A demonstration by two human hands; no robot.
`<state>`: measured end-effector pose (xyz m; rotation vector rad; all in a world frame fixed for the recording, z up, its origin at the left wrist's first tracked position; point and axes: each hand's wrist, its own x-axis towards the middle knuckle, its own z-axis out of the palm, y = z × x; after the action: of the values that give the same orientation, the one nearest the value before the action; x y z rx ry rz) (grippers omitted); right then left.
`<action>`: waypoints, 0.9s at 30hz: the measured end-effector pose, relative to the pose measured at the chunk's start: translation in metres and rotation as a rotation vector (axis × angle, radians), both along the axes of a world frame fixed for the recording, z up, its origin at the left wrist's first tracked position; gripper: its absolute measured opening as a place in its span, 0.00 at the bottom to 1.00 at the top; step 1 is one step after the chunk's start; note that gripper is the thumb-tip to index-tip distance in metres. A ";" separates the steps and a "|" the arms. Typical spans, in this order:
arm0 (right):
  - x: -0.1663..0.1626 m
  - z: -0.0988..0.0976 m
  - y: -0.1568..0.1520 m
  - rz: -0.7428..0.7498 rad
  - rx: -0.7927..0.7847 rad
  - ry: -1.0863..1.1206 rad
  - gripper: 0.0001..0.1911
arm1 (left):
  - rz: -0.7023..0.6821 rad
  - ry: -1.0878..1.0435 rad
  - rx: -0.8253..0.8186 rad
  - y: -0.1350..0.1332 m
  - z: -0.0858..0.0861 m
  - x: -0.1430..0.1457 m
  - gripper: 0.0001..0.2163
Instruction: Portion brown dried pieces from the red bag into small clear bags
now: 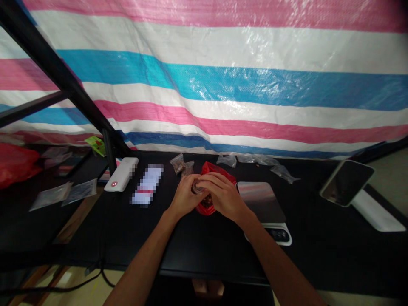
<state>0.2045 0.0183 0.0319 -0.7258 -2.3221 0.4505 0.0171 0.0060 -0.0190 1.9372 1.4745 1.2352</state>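
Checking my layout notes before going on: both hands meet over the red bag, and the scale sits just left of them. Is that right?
Not quite: the head view shows the scale just right of the hands, next to the right hand, not left of them. The rest stands: the left hand and right hand meet over the red bag.

**Black table** (318, 246). Far left: a white power bank (121, 179) and a white box (147, 185). Centre: small filled bags (181, 165) and a red bag (207, 168) — just right of it, a steel-topped scale (261, 202). Far edge: empty clear bags (255, 160). Right end — a phone on a white stand (347, 182).
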 end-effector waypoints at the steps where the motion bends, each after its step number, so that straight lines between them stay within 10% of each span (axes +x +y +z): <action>1: -0.001 0.000 -0.001 0.008 -0.006 0.012 0.22 | 0.003 -0.014 -0.016 0.000 0.000 0.000 0.18; 17: 0.004 0.001 0.004 -0.159 0.072 0.221 0.20 | 0.060 -0.098 0.149 0.003 0.012 0.001 0.12; 23: 0.019 -0.004 0.020 -0.481 -0.062 0.053 0.19 | 0.145 -0.096 -0.087 0.000 0.014 -0.005 0.20; 27: 0.020 -0.009 0.019 -0.504 -0.181 -0.132 0.21 | -0.059 -0.165 -0.286 0.004 0.014 -0.013 0.14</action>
<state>0.2243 0.0372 0.0234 -1.4191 -2.1235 0.3905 0.0036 0.0098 -0.0047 1.6401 1.4124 1.0646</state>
